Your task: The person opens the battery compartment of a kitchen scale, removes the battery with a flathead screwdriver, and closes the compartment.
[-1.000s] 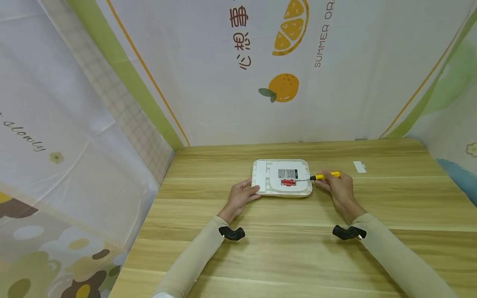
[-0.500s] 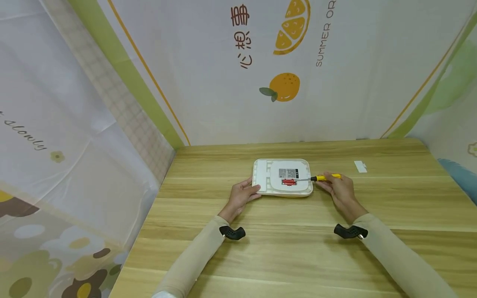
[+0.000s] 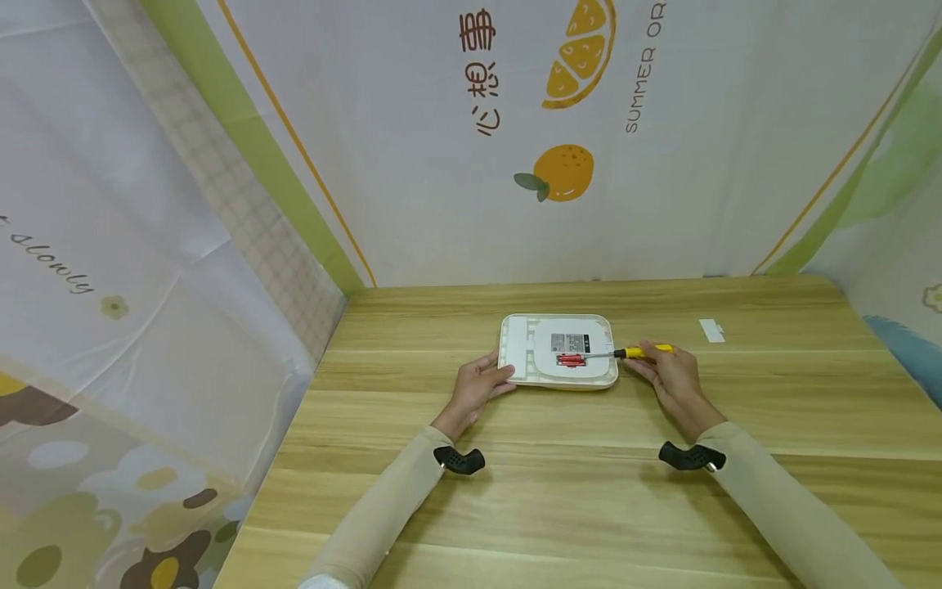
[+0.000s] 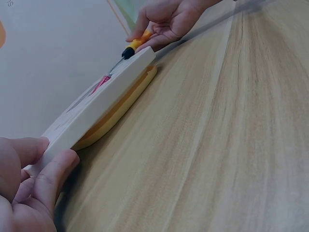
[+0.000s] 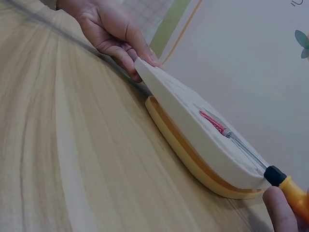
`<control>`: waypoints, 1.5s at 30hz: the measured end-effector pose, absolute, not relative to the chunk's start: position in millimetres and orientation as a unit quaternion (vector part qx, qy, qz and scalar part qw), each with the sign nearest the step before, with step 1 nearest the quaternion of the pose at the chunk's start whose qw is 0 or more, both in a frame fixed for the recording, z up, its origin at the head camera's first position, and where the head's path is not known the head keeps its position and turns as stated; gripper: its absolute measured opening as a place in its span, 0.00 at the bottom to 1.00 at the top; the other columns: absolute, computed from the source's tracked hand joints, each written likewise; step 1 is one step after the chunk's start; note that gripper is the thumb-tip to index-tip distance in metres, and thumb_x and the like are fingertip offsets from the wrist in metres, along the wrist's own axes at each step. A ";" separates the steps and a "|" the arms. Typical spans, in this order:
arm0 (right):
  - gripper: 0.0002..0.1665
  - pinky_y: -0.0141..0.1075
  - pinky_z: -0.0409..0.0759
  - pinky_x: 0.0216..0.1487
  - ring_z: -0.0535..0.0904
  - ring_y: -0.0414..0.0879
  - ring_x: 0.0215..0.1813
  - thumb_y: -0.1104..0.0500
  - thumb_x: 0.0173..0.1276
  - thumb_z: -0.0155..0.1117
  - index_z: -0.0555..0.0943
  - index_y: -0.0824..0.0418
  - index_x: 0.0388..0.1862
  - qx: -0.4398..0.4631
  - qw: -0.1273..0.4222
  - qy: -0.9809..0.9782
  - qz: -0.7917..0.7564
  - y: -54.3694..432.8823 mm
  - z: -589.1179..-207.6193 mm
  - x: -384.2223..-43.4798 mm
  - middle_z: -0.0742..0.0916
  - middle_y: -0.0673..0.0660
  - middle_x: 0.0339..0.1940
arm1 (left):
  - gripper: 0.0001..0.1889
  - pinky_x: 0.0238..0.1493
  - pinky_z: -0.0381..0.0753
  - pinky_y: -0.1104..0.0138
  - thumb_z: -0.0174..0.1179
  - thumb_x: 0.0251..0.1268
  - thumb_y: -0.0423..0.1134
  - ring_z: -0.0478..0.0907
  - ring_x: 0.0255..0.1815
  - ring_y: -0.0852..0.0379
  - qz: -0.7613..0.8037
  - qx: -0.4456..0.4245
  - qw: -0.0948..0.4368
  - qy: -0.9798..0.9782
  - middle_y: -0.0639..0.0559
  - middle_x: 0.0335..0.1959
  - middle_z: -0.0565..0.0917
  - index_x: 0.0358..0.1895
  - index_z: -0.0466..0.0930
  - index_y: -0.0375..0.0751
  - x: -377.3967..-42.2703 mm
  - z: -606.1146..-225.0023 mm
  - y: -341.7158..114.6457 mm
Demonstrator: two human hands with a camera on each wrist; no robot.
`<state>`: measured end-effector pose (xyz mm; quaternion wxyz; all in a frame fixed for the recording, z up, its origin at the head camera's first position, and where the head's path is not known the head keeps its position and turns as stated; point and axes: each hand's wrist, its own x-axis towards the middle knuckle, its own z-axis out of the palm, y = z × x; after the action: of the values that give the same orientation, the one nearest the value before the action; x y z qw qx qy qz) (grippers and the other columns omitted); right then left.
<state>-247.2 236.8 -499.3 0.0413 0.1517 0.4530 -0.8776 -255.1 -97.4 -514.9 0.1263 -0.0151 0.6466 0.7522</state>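
A white rounded-rectangular device [image 3: 521, 348] with a yellow lower part [image 5: 193, 174] lies with its label side up. My left hand [image 3: 474, 388] grips its left edge, thumb on top and fingers beneath, as the left wrist view shows. In a small recess on that side sit red batteries [image 3: 570, 360]. My right hand [image 3: 673, 380] holds a screwdriver [image 3: 639, 351] by its yellow and black handle, to the right of the device. The screwdriver's metal shaft [image 5: 248, 153] reaches over the device's right rim, and its tip is at the end of the red batteries.
A small white cover piece [image 3: 711, 330] lies on the wooden table [image 3: 559, 491] to the right of the device. A printed curtain [image 3: 441, 213] hangs behind the table's back edge. Black wrist mounts [image 3: 459, 460] are worn on both forearms.
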 end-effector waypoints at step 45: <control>0.29 0.38 0.88 0.49 0.90 0.40 0.40 0.52 0.81 0.57 0.72 0.78 0.62 0.059 -0.079 0.787 -0.610 211.0 -457.8 -226.8 0.84 0.76 0.55 | 0.30 0.56 0.88 0.61 0.60 0.74 0.28 0.83 0.35 0.62 0.755 -0.018 0.124 0.644 0.25 0.63 0.76 0.76 0.62 0.29 -253.8 -513.8 -95.6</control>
<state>-226.8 211.0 -457.8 -0.0788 0.0589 0.7866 -0.6096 -253.8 -95.6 -513.8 0.1237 -0.0178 0.6437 0.7550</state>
